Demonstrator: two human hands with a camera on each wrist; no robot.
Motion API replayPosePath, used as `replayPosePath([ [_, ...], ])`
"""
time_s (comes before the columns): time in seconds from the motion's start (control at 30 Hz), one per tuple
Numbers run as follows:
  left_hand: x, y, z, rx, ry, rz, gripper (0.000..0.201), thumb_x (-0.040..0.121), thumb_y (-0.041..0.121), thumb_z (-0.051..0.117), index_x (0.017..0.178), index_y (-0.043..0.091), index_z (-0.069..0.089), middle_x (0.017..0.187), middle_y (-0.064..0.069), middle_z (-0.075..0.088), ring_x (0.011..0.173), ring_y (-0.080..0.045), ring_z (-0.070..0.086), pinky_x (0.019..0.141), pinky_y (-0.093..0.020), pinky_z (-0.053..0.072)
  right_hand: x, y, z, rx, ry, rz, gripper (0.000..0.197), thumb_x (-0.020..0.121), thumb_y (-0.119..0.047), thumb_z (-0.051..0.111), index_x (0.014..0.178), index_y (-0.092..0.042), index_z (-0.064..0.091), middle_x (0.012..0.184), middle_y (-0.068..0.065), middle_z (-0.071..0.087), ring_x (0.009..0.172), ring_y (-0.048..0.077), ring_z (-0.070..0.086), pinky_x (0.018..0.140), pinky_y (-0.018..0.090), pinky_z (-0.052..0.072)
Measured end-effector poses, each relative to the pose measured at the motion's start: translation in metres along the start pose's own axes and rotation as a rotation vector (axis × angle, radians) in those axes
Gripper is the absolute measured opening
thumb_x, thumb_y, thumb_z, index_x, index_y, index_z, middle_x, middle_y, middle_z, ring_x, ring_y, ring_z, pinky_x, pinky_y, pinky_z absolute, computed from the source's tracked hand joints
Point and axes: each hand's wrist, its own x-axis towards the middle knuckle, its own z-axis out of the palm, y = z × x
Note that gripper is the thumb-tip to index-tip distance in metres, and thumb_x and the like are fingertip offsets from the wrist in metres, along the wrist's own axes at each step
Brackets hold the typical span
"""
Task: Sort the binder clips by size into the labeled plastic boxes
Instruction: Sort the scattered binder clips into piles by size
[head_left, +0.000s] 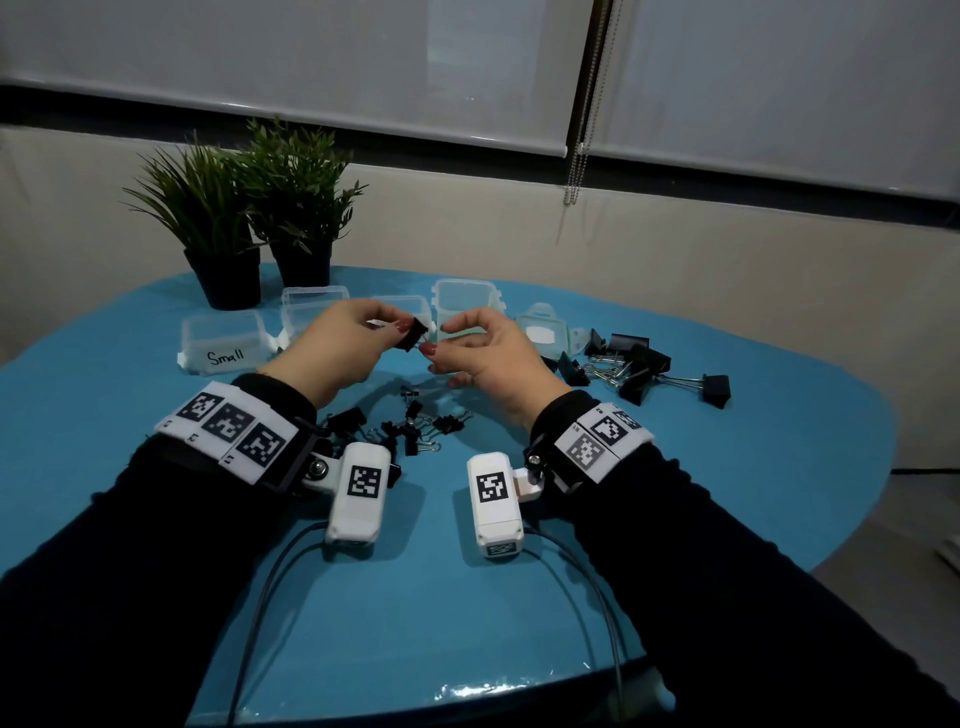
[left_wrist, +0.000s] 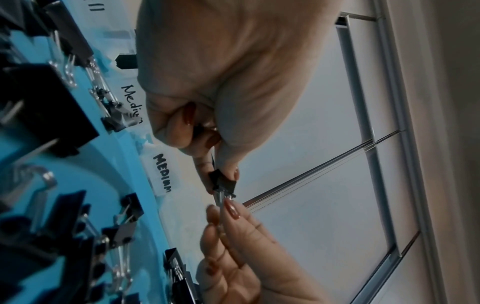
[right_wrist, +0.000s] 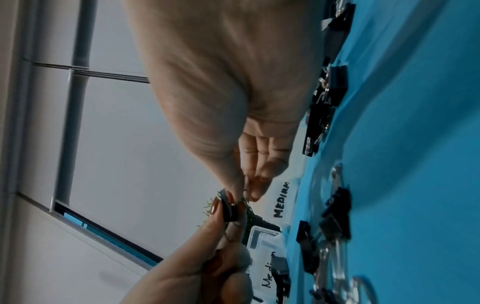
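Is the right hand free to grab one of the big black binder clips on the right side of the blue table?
Probably not yet: the right hand pinches the small black clip with the left hand.

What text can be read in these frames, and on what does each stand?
"Small": handwritten on the nearest-left clear box.
"Medium": handwritten on a clear box.
"MEDIAM", as it seems to read: block capitals on a white label of another box.
Wrist-band and camera markers: patterns only, no words.
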Motion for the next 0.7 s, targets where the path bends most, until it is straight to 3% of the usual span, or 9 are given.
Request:
replayPosePath([
  [0.07,-0.004,0.004,0.004,-0.039,-0.028,0.011,0.014,0.097,0.03,0.065,0.103,0.019,0.07,0.065,0.012,0.068,0.056,-0.015,0.035,0.042,-0.02,0.033,-0.001,-0.003,-0.004,-0.098,0.003,-0.028,0.024,0.083,-0.005,0.078,0.096,-0.011,0.06,0.076,0.005,0.071,0.068,0.016,0.07,0.055,0.022,0.05],
  [0.1,-0.005,0.003,0.004,-0.038,-0.023,0.017,0.014,0.096,0.031,0.066,0.102,0.019,0.07,0.066,0.013,0.067,0.056,-0.014,0.036,0.042,-0.019,0.034,0.0,-0.006,-0.008,-0.14,0.015,-0.037,0.02,0.083,-0.003,0.078,0.093,-0.01,0.062,0.072,0.003,0.07,0.065,0.013,0.069,0.052,0.02,0.048],
  [0.2,0.003,-0.005,-0.002,0.055,0.089,0.016,0.015,0.098,0.03,0.064,0.106,0.02,0.071,0.097,-0.001,0.068,0.062,-0.014,0.049,0.054,-0.025,0.042,0.005,-0.013,-0.026,-0.28,0.16,-0.038,0.013,0.083,-0.002,0.077,0.084,-0.01,0.067,0.075,0.004,0.069,0.063,0.012,0.064,0.054,0.018,0.049],
  [0.3,0.015,-0.02,-0.013,0.219,0.186,-0.076,0.02,0.1,0.02,0.057,0.117,0.022,0.068,0.12,-0.009,0.064,0.072,-0.021,0.061,0.064,-0.03,0.049,0.016,-0.006,-0.053,-0.453,0.385,0.047,0.017,0.078,-0.005,0.079,0.071,-0.018,0.069,0.075,0.002,0.07,0.07,0.015,0.065,0.061,0.024,0.051],
  [0.4,0.023,-0.033,-0.019,0.403,0.125,-0.191,0.041,0.098,0.013,0.055,0.138,0.021,0.054,0.142,-0.015,0.051,0.101,-0.033,0.064,0.087,-0.041,0.056,0.027,0.008,-0.075,-0.462,0.498,0.162,0.017,0.07,-0.002,0.071,0.061,-0.016,0.068,0.075,0.007,0.072,0.081,0.028,0.071,0.078,0.043,0.061],
  [0.43,0.024,-0.035,-0.019,0.469,0.097,-0.213,0.046,0.097,0.011,0.056,0.142,0.019,0.051,0.143,-0.017,0.05,0.11,-0.036,0.061,0.094,-0.044,0.054,0.03,0.012,-0.08,-0.468,0.515,0.182,0.016,0.071,-0.002,0.069,0.062,-0.016,0.07,0.077,0.01,0.073,0.082,0.031,0.071,0.079,0.048,0.061],
  [0.53,0.026,-0.034,-0.014,0.684,0.011,-0.221,0.051,0.094,0.015,0.067,0.142,0.006,0.049,0.138,-0.021,0.055,0.123,-0.039,0.054,0.103,-0.046,0.048,0.03,0.013,-0.085,-0.521,0.513,0.214,0.014,0.08,0.0,0.068,0.074,-0.011,0.073,0.083,0.012,0.073,0.082,0.031,0.071,0.079,0.047,0.062],
  [0.7,0.025,-0.035,-0.014,0.756,-0.004,-0.232,0.057,0.09,0.025,0.074,0.138,0.004,0.053,0.134,-0.017,0.06,0.122,-0.036,0.056,0.103,-0.042,0.048,0.027,0.008,-0.084,-0.56,0.505,0.203,0.01,0.083,-0.005,0.068,0.078,-0.012,0.074,0.087,0.009,0.073,0.087,0.027,0.069,0.084,0.042,0.061],
])
